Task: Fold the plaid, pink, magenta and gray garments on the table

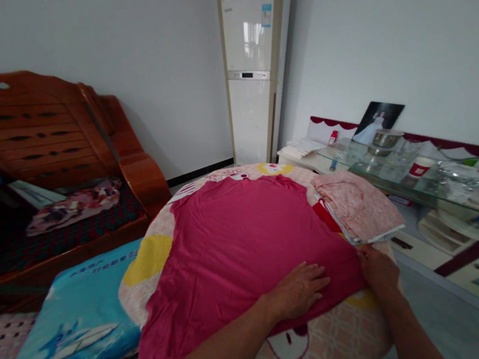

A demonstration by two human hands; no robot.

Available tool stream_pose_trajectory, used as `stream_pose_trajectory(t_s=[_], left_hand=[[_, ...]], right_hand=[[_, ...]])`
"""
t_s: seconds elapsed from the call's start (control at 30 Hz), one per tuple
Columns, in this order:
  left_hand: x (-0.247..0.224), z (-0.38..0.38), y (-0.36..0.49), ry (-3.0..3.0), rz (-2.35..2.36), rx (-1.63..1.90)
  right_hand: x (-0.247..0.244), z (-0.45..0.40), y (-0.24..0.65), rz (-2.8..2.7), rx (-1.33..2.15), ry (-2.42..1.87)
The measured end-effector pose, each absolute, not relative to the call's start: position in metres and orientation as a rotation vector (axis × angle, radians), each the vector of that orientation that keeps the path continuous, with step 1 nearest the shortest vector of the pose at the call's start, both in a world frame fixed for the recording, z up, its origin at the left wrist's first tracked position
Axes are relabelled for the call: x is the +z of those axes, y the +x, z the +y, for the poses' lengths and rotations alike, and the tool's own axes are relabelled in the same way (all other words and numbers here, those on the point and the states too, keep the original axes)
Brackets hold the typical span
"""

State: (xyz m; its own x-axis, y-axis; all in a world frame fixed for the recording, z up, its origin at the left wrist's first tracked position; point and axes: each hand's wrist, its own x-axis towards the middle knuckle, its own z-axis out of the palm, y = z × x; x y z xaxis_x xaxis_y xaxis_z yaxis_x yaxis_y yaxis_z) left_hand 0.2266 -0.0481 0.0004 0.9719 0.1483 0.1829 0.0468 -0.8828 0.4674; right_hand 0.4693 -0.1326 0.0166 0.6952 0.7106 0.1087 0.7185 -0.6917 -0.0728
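A magenta shirt (238,233) lies spread out, slightly wrinkled, over a round table with a patterned cloth (334,333). My left hand (299,290) rests flat on its lower right part, fingers spread. At the shirt's right corner my right hand (378,266) has its fingers closed on the edge of the fabric. Just beyond that hand, a folded pink garment (358,204) sits on the right side of the table, close to the shirt's edge.
On the right stands a glass-topped cabinet (425,188) with a photo (377,120), cups and papers. A wooden bench (34,132) is at the left, beside a blue printed cover (85,322). A tall air conditioner (251,111) fills the back corner.
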Motion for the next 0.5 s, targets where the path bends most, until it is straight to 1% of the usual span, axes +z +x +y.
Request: stream_pose_trajectory(t_s=[0.07, 0.17, 0.23, 0.27, 0.37, 0.47, 0.5], left_hand=[[0.009, -0.045, 0.22, 2.567, 0.11, 0.284], [0.031, -0.03, 0.198, 2.398, 0.095, 0.298], [0.046, -0.015, 0.178, 2.341, 0.244, 0.357], [0.053, -0.007, 0.167, 2.33, 0.343, 0.393], [0.063, 0.01, 0.137, 2.282, 0.636, 0.446], [0.062, 0.017, 0.112, 2.253, 0.758, 0.427], [0.06, 0.017, 0.105, 2.247, 0.781, 0.427]], right_hand=[[0.021, -0.136, 0.468, -1.214, -0.143, -2.818], [0.032, -0.142, 0.464, -1.192, -0.336, -2.76], [0.041, -0.14, 0.456, -1.189, -0.401, -2.634], [0.045, -0.137, 0.449, -1.222, -0.369, -2.554], [0.049, -0.121, 0.413, -1.503, -0.024, -2.233], [0.045, -0.108, 0.361, -1.839, 0.468, -1.837], [0.043, -0.105, 0.343, -1.918, 0.585, -1.725]])
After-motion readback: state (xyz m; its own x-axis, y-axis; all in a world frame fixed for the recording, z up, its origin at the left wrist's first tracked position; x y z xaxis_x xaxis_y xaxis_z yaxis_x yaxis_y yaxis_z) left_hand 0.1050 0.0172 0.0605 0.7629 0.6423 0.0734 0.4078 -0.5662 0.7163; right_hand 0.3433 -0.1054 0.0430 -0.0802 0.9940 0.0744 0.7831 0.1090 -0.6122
